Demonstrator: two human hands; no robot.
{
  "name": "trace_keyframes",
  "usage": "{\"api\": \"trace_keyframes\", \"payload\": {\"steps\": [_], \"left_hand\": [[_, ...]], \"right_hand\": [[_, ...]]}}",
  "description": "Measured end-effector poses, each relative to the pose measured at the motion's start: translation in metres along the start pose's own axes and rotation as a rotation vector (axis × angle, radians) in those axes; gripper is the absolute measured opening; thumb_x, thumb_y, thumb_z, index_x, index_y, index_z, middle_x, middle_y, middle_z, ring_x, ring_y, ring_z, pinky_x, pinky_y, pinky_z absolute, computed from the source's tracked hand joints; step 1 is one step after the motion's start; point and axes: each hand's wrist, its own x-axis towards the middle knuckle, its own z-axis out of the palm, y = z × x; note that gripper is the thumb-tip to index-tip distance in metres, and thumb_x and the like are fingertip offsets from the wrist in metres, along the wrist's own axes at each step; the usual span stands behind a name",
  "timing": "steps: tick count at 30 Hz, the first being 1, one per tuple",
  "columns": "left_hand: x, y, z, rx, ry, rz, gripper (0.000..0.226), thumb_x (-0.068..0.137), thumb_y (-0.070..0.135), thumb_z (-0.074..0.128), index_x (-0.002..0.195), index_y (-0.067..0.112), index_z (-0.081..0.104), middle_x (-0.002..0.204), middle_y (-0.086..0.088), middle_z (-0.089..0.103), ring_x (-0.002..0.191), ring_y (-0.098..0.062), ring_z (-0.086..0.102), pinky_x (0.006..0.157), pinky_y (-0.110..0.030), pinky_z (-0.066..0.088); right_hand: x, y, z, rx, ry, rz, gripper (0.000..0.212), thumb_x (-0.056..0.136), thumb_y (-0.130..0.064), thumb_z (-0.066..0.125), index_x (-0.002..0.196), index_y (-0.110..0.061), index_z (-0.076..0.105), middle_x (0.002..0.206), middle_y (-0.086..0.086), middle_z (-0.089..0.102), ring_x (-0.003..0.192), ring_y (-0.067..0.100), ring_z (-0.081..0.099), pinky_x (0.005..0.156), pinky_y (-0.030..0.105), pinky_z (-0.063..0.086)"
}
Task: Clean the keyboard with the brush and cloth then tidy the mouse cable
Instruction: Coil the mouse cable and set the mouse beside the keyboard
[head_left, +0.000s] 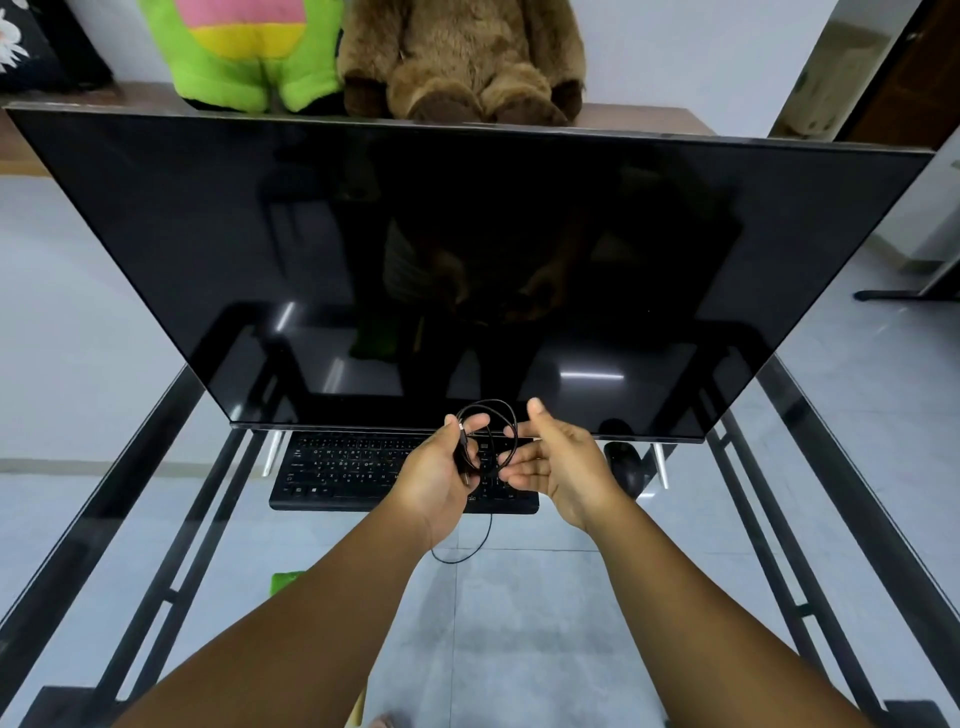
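Step in hand looks like the last one: cable tidy. No brush or cloth in view, so the keyboard (402, 470) cleaning reads as done, but that's a judgement.

Left hand (441, 475) is closed on a bundle of the cable (498, 415), fingers pinching the coils, with a loop standing up above the fist. Right hand (553, 457) is spread wide, palm turned in, fingertips just touching the loop, gripping nothing. A slack tail (470, 553) droops below the left wrist. Both hands hover over the right half of the keyboard. Mouse (626, 467) sits on the counter (597, 525) right of the keyboard, under the monitor (467, 260) edge; can't trace the cable run to it.

Next move probably: right hand takes the tail, feeds another turn onto the coil, then sets the bundle down by the mouse.

Room: monitor's lower edge overhangs close behind the hands, so no reach forward or up. Glass counter toward the person is open. Right side is tight: mouse, monitor foot (661, 465).
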Motion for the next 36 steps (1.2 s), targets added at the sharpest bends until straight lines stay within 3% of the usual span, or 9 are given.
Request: {"api": "trace_keyframes", "payload": {"steps": [6,11,13,18,21,25,28,33,36], "left_hand": [[0.000,-0.002,0.005,-0.035,-0.093,-0.025,0.046,0.104,0.037,0.030,0.118,0.007,0.063,0.066,0.000,0.043,0.061,-0.011,0.056,0.075,-0.030,0.041],[0.001,-0.001,0.010,-0.161,-0.105,-0.093,0.044,0.103,0.038,0.034,0.107,0.006,0.064,0.064,-0.001,0.040,0.059,-0.013,0.043,0.073,-0.032,0.050],[0.002,-0.002,0.010,-0.198,-0.080,-0.098,0.043,0.103,0.038,0.036,0.105,0.005,0.063,0.063,-0.002,0.041,0.058,-0.014,0.045,0.069,-0.032,0.053],[0.005,-0.003,0.010,-0.221,-0.059,-0.089,0.030,0.102,0.038,0.037,0.092,0.011,0.045,0.064,-0.003,0.042,0.059,-0.016,0.041,0.082,-0.040,0.047],[0.005,-0.003,0.013,-0.210,-0.055,-0.072,0.028,0.103,0.038,0.034,0.090,0.013,0.040,0.064,-0.004,0.043,0.059,-0.017,0.040,0.081,-0.042,0.045],[0.006,-0.005,0.016,-0.181,-0.006,-0.072,0.027,0.103,0.035,0.036,0.097,0.011,0.048,0.068,-0.005,0.051,0.058,-0.017,0.054,0.071,-0.038,0.052],[0.008,-0.008,0.015,-0.110,0.032,-0.067,0.025,0.101,0.034,0.042,0.101,0.012,0.054,0.073,-0.003,0.059,0.062,-0.013,0.063,0.073,-0.031,0.051],[0.017,-0.014,0.004,0.035,-0.013,-0.057,0.023,0.097,0.032,0.054,0.109,0.013,0.062,0.097,-0.004,0.068,0.085,-0.015,0.061,0.076,-0.027,0.045],[0.017,-0.014,0.003,0.148,-0.004,-0.046,0.019,0.094,0.028,0.059,0.108,0.016,0.067,0.102,-0.001,0.072,0.087,-0.012,0.058,0.073,-0.025,0.040]], "right_hand": [[-0.002,0.003,-0.009,-0.077,-0.035,-0.014,0.018,0.094,-0.019,0.063,0.102,-0.003,0.067,0.080,0.017,0.071,0.063,0.020,0.069,0.056,0.024,0.055],[-0.001,0.003,-0.014,-0.125,-0.107,0.016,0.014,0.094,-0.016,0.063,0.089,-0.006,0.071,0.078,0.013,0.072,0.066,0.017,0.070,0.060,0.023,0.056],[-0.001,0.002,-0.015,-0.115,-0.109,0.022,0.008,0.092,-0.012,0.064,0.094,-0.005,0.068,0.077,0.013,0.072,0.064,0.017,0.070,0.059,0.023,0.056],[0.002,0.004,-0.016,-0.069,-0.085,0.048,0.022,0.087,-0.001,0.068,0.106,-0.004,0.057,0.071,0.012,0.070,0.061,0.018,0.068,0.058,0.024,0.056],[0.003,0.004,-0.017,-0.042,-0.070,0.044,0.028,0.086,0.001,0.069,0.108,-0.005,0.052,0.068,0.011,0.069,0.060,0.018,0.067,0.059,0.025,0.056],[0.007,0.006,-0.020,-0.041,-0.017,0.012,0.034,0.085,0.004,0.069,0.109,-0.005,0.047,0.063,0.009,0.068,0.056,0.017,0.065,0.057,0.025,0.055],[0.011,0.008,-0.025,-0.031,0.038,-0.019,0.034,0.084,0.005,0.068,0.107,-0.006,0.046,0.064,0.009,0.068,0.054,0.017,0.064,0.056,0.025,0.053],[0.014,0.009,-0.034,-0.038,0.063,-0.038,0.033,0.083,0.004,0.070,0.102,-0.009,0.046,0.072,0.012,0.070,0.057,0.019,0.064,0.057,0.026,0.053],[0.016,0.009,-0.038,-0.061,0.072,-0.045,0.033,0.083,0.003,0.071,0.102,-0.009,0.046,0.074,0.013,0.071,0.058,0.020,0.064,0.059,0.027,0.053]]}}
